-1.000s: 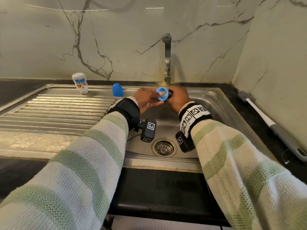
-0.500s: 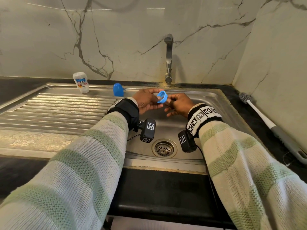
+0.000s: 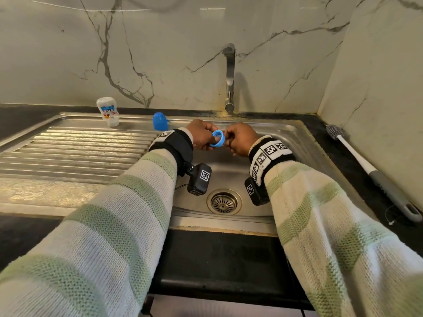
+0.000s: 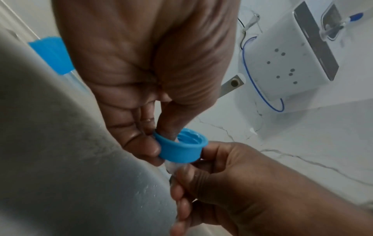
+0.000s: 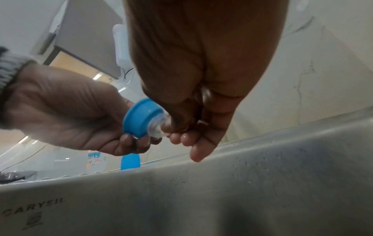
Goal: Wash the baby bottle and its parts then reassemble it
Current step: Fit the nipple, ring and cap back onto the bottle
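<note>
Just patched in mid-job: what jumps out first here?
Both hands meet over the sink: the left hand holds a blue ring while the right hand pinches a clear nipple poking through it. Behind them, a blue cap and the bottle stand on the drainboard, and a brush lies on the counter to the right.

From the head view my left hand (image 3: 201, 133) and right hand (image 3: 240, 139) cover most of the blue ring (image 3: 217, 138); the clear teat (image 5: 158, 126) is hidden there. My right fingers (image 5: 181, 126) cover the teat's tip in the right wrist view. The print on the bottle (image 3: 108, 111) is too small to read. My left hand cuts off the blue cap (image 4: 51, 54) in the left wrist view.
</note>
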`<state>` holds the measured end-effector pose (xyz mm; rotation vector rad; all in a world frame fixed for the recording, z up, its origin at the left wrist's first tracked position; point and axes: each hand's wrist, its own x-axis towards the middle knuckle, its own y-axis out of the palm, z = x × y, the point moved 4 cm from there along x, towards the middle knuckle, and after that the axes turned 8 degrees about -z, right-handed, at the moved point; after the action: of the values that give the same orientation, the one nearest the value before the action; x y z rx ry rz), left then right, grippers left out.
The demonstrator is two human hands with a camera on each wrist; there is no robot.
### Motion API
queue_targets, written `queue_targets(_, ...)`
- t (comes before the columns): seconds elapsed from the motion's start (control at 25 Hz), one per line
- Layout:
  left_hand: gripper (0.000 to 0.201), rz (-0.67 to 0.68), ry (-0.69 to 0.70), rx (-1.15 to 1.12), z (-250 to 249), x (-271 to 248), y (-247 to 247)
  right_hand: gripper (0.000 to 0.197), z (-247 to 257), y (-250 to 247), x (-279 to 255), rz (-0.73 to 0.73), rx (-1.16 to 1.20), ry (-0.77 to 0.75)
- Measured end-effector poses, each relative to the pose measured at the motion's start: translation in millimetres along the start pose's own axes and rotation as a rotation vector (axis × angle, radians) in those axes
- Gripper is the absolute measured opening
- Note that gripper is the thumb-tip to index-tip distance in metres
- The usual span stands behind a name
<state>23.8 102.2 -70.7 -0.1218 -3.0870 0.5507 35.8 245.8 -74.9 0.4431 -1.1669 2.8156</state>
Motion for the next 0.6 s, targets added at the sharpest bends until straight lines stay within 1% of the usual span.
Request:
queue_targets(0.08,0.016,-0.005,-0.014,-0.026,4,-1,2,0.008,-2,1,-1,0.017,-0.046,0.009)
queue_targets(0.16,0.021,0.003,-0.023,-0.075,9,-2,2,0.009,-9,4,-4,0.051,0.008,0.061)
queue_targets(0.2,0.021,-0.005,-0.022,-0.083,11,-2,1,0.011,-14,4,-4,0.033,0.047,0.089)
queue_targets(0.32,0.013,-0.119,-0.032,-0.003,14,7,-2,0.015,-19,0,-3,-0.100,0.206,0.186)
queue_targets(0.36,0.012,-0.151,-0.036,0.037,14,8,-2,0.018,-17,0,-2,-0.091,0.276,0.219)
queue_targets(0.4,0.011,-0.163,-0.034,0.062,14,9,-1,0.021,-14,3,-4,-0.048,0.328,0.242)
queue_targets(0.48,0.010,-0.135,-0.008,0.052,14,9,3,0.028,-9,9,-8,0.048,0.375,0.255)
queue_targets(0.52,0.010,-0.107,0.009,0.024,13,8,5,0.032,-9,12,-9,0.061,0.388,0.257)
queue_targets(0.6,0.013,-0.071,0.048,-0.039,10,7,7,0.040,-9,10,-8,0.022,0.426,0.277)
